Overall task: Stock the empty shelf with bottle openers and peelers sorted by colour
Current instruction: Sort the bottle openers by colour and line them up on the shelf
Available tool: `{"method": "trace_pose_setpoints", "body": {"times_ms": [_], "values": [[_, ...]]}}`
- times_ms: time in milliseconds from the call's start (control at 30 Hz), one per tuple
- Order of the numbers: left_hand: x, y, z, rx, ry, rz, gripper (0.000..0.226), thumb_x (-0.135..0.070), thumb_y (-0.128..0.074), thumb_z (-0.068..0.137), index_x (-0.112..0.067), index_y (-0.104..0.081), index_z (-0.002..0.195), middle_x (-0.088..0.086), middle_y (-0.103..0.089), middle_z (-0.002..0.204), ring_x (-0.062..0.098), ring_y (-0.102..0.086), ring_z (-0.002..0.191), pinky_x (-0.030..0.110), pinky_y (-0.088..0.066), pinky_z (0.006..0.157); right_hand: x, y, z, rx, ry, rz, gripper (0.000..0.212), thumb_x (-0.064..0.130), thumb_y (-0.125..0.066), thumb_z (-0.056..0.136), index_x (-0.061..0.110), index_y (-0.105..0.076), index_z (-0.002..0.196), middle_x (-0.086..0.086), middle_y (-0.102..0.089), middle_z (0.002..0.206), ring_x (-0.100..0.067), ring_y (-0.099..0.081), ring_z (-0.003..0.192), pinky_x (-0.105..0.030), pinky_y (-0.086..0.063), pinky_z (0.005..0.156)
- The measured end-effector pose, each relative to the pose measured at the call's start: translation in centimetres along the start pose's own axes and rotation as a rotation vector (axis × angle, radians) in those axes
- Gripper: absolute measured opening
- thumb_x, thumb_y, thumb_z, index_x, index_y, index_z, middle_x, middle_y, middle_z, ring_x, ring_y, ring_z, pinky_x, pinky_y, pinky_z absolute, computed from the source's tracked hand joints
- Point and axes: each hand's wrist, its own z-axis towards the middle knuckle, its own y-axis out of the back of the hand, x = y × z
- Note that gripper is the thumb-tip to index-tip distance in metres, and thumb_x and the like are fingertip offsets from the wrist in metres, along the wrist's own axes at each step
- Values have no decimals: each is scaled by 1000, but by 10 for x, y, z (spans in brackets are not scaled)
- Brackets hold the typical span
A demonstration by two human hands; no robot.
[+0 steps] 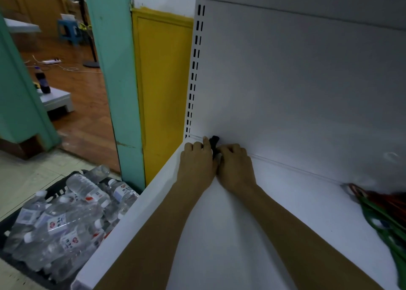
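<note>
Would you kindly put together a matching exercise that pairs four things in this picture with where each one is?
Things:
1. black item
2. green and red items
3. water bottles
4. dark bottle

Places:
A. in the black crate on the floor, left of the shelf
B. on the grey platform in the room beyond
C. at the shelf's back left corner, held between the left hand and right hand
D. at the shelf's right edge

Pairs: 1-C, 2-D, 3-A, 4-B
</note>
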Motion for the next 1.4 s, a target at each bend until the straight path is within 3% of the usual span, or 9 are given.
{"method": "trace_pose_setpoints", "body": {"times_ms": [167,300,500,600,800,967,1067,1200,1400], "values": [[-1,-1,3,14,0,-22,58,-35,-35,100,-8,-16,148,13,-44,134,27,-41,118,33,-38,92,0,-4,2,23,36,-37,34,22,-43,94,18,-51,127,-7,-50,128,-27,-43,116,-34,-34,91],[4,0,3,-26,25,-126,40,-37,-42,97,-10,-46,125,10,-55,120,23,-49,108,30,-39,89,1,-5,3,24,0,-51,39,24,-40,95,19,-45,133,-7,-48,128,-26,-41,117,-33,-32,92],[3,-1,2,-57,46,-144,34,-35,-43,97,-11,-51,119,9,-59,115,22,-52,105,28,-38,86,1,-2,6,59,31,-132,46,26,-43,94,18,-37,139,-8,-45,131,-27,-41,118,-33,-33,91],[6,-1,4,-41,33,-145,36,-33,-43,97,-11,-47,125,9,-57,119,22,-50,108,29,-38,90,4,2,8,86,44,-171,48,25,-43,94,15,-34,140,-10,-44,132,-27,-41,118,-33,-34,90],[4,-5,2,51,18,35,62,-19,-38,95,-4,-8,147,13,-38,138,27,-36,124,33,-37,94,23,10,21,201,38,-307,52,24,-46,96,7,-27,142,-15,-43,133,-30,-44,119,-34,-43,85],[2,-8,2,49,20,71,61,-21,-34,97,-2,-6,147,15,-37,139,28,-36,124,34,-36,95,22,12,24,257,29,-319,50,22,-47,96,7,-29,141,-16,-41,134,-30,-41,121,-36,-43,90],[1,-6,3,54,36,22,62,-29,-36,98,-4,-9,148,14,-39,138,27,-38,123,34,-37,94,7,21,20,336,-18,-69,50,15,-43,97,5,-29,144,-17,-37,141,-32,-36,128,-36,-34,103],[-1,6,-3,42,14,-22,76,-45,-41,96,-4,-3,149,14,-30,148,29,-30,133,38,-32,104,-25,45,-15,349,-83,292,48,3,-45,95,9,-38,142,-7,-35,148,-19,-35,135,-5,-17,98],[-27,29,-27,-67,-397,20,73,-45,-38,97,-11,-2,150,8,-14,158,25,-14,144,40,-16,115,-52,93,-104,109,-58,186,53,46,-60,87,31,-46,135,15,-44,135,-6,-43,125,-14,-28,97]]}}
